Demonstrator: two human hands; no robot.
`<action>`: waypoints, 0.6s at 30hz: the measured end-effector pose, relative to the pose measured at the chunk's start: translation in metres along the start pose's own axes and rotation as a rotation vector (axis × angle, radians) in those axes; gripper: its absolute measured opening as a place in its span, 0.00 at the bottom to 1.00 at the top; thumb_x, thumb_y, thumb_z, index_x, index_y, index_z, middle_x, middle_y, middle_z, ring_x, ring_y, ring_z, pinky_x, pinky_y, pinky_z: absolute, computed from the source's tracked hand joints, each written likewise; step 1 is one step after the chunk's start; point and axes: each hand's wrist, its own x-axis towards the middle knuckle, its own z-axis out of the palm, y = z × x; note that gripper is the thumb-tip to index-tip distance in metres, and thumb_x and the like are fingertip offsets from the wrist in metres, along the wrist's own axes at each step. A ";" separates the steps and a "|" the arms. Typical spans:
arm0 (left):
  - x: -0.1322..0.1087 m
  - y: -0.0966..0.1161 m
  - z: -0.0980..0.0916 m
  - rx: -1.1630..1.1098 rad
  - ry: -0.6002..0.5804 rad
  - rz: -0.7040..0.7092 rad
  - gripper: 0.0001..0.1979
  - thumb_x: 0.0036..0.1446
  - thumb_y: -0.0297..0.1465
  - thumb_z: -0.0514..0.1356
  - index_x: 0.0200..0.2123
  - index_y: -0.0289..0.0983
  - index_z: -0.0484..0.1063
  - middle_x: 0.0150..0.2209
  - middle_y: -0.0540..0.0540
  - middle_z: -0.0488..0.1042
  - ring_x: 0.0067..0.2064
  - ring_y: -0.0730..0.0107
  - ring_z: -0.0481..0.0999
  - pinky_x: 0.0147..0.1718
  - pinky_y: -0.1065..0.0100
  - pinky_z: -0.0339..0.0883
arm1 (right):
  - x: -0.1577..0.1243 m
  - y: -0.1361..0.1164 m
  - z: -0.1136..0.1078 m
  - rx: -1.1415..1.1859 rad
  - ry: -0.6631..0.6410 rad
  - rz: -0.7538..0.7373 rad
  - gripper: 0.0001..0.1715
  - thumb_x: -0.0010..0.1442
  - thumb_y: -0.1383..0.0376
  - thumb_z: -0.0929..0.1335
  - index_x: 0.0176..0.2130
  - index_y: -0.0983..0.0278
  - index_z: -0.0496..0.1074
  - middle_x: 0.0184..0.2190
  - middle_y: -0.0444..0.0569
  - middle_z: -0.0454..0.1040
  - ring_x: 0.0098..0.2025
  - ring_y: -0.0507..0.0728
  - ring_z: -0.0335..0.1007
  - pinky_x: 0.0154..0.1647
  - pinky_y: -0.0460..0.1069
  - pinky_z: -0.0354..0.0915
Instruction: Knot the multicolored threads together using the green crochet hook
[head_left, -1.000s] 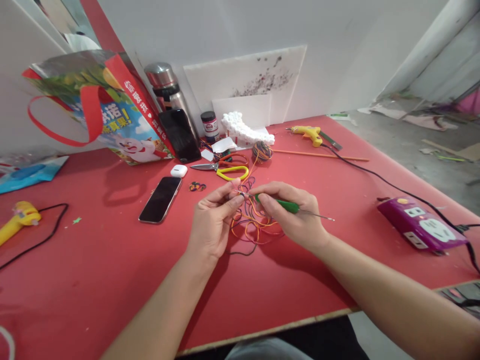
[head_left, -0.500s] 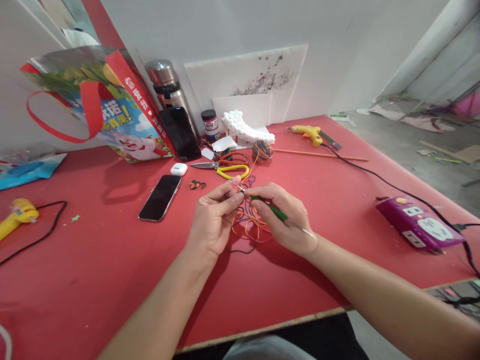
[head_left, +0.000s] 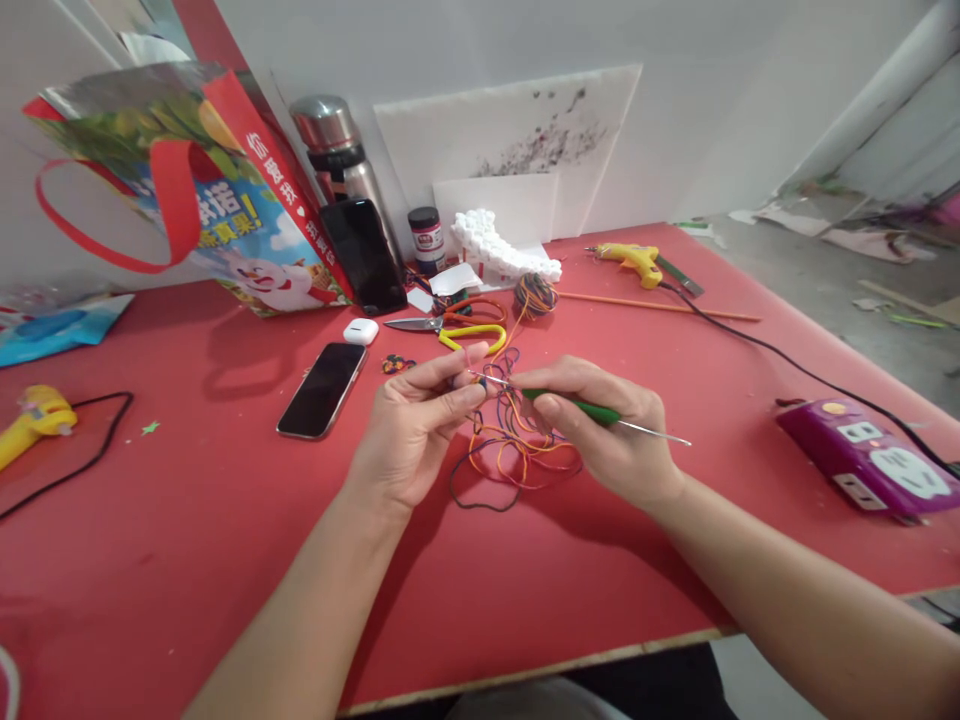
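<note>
My right hand (head_left: 611, 420) grips a crochet hook (head_left: 596, 411) by its green handle, its thin metal ends sticking out at both sides. The left-hand tip reaches the fingers of my left hand (head_left: 409, 430), which are pinched on a small piece of multicoloured yarn work (head_left: 480, 381), mostly covered by the fingers. Loose multicoloured yarn (head_left: 517, 450) lies in loops on the table under both hands. From there a strand runs up to a yarn ball (head_left: 535, 296). Beyond my left fingertips lie scissors (head_left: 472, 326) with yellow and orange handles.
Left of my hands are a phone (head_left: 322, 390), a white earbud case (head_left: 360, 331) and a small crocheted piece (head_left: 397, 364). A gift bag (head_left: 277, 230), a steel flask (head_left: 345, 150) and a white knitted piece (head_left: 502, 250) stand behind. Rightward are a glue gun (head_left: 630, 262) and a purple power strip (head_left: 862, 455).
My right hand has moved right, away from my left, and turned so the hook lies flatter. More of its metal shaft shows between the hands. The view has shifted slightly.
</note>
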 end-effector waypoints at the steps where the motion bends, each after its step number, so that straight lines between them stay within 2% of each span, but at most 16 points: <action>1: 0.000 0.001 0.000 0.006 -0.007 -0.003 0.16 0.40 0.17 0.76 0.35 0.36 0.89 0.27 0.48 0.82 0.31 0.75 0.81 0.35 0.77 0.77 | 0.001 -0.001 -0.002 0.009 -0.004 0.004 0.09 0.69 0.65 0.72 0.47 0.60 0.85 0.32 0.48 0.80 0.28 0.52 0.73 0.30 0.49 0.73; 6: -0.002 0.007 -0.003 0.041 -0.045 -0.005 0.16 0.38 0.18 0.77 0.34 0.34 0.89 0.27 0.47 0.82 0.30 0.75 0.80 0.34 0.78 0.77 | 0.006 -0.008 -0.010 0.021 -0.034 0.022 0.09 0.67 0.66 0.74 0.45 0.58 0.86 0.31 0.47 0.80 0.29 0.52 0.74 0.30 0.48 0.72; 12: -0.003 0.010 -0.008 0.121 -0.142 -0.037 0.16 0.40 0.20 0.77 0.36 0.35 0.89 0.29 0.45 0.83 0.31 0.74 0.78 0.30 0.78 0.73 | 0.013 -0.014 -0.023 0.022 -0.090 0.046 0.06 0.65 0.62 0.76 0.42 0.58 0.87 0.29 0.48 0.82 0.27 0.54 0.74 0.28 0.50 0.71; 18: -0.004 0.012 -0.012 0.120 -0.263 -0.192 0.17 0.40 0.23 0.78 0.38 0.33 0.89 0.28 0.44 0.82 0.27 0.74 0.78 0.29 0.77 0.73 | 0.017 -0.017 -0.036 0.140 -0.192 0.110 0.07 0.65 0.60 0.77 0.41 0.58 0.88 0.28 0.48 0.82 0.26 0.54 0.74 0.27 0.50 0.72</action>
